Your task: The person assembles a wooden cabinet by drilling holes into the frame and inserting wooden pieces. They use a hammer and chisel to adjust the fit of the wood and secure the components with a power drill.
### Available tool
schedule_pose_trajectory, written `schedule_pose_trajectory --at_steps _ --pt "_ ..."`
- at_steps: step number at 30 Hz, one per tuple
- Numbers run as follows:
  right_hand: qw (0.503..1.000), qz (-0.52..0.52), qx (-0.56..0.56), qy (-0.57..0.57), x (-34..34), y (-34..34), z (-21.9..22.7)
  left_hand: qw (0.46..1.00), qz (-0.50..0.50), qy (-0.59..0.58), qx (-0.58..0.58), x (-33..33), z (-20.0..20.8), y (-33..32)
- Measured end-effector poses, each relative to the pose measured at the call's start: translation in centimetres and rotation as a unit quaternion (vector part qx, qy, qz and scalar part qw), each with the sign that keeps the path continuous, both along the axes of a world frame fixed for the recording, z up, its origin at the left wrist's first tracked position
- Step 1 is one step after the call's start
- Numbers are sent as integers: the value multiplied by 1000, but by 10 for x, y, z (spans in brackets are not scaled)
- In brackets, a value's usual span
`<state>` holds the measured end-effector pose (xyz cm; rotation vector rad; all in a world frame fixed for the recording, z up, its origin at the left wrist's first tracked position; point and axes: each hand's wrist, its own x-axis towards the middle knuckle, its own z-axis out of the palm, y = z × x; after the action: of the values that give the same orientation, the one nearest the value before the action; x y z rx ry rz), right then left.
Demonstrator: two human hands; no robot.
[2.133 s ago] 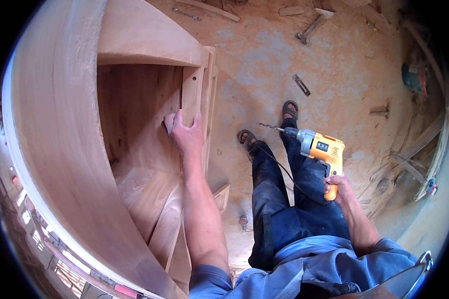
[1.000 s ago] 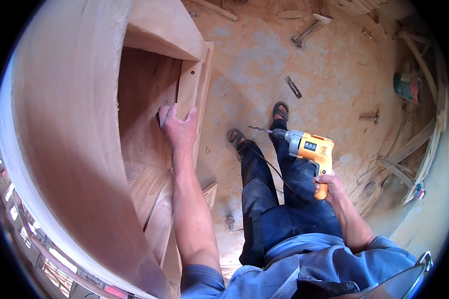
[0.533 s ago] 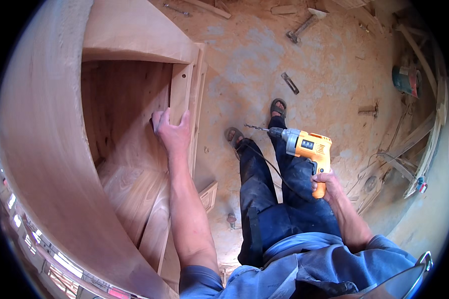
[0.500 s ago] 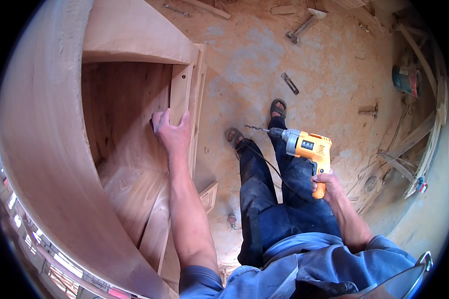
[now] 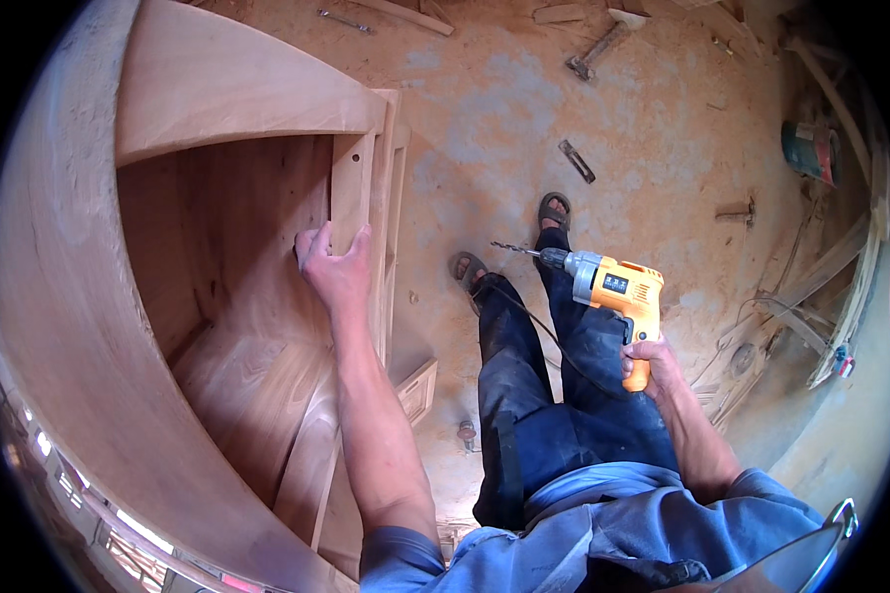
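Mostly the view has shifted since half a second ago: the pale wooden cabinet (image 5: pixel 237 84) now shows more of its inside, while both hands keep nearly the same pose. Left hand (image 5: pixel 334 262) is clamped across the wooden rail (image 5: pixel 349 198) at the edge of the opening, thumb toward the outer side and fingers curled into the opening, though their tips are hard to see. Just beyond that hand, farther along the same rail, is a small dark hole (image 5: pixel 356 158). Right hand (image 5: pixel 653 361) is wrapped around the handle of the yellow drill (image 5: pixel 621 285), which stands above it; the bit (image 5: pixel 513 247) points leftward, well apart from the rail and the other hand. I judge the step to be steadying or placing the rail with the drill held ready — no drilling is under way at this moment. If another hole is wanted, the next move calls for bringing the bit across to the left hand's side, squaring it to the wood and keeping those curled fingers out of its line — with the cord (image 5: pixel 554 336), which hangs left of the right hand, free of the legs.
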<state>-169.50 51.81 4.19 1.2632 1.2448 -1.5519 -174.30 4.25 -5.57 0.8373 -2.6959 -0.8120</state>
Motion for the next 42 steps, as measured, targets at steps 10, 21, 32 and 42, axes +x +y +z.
schedule_pose_trajectory --at_steps 10,21,32,42 --pt "1000 11 1 10 1 1 1 1000 -1 -28 -14 -2 4 4" --pt "997 53 3 58 -12 -26 33 989 -62 37 -130 2 -25 5" --pt "913 296 165 226 -82 -96 142 981 -25 -7 -191 1 -18 8" --pt "649 577 230 439 -158 -173 203 982 -21 36 -184 -4 -3 14"
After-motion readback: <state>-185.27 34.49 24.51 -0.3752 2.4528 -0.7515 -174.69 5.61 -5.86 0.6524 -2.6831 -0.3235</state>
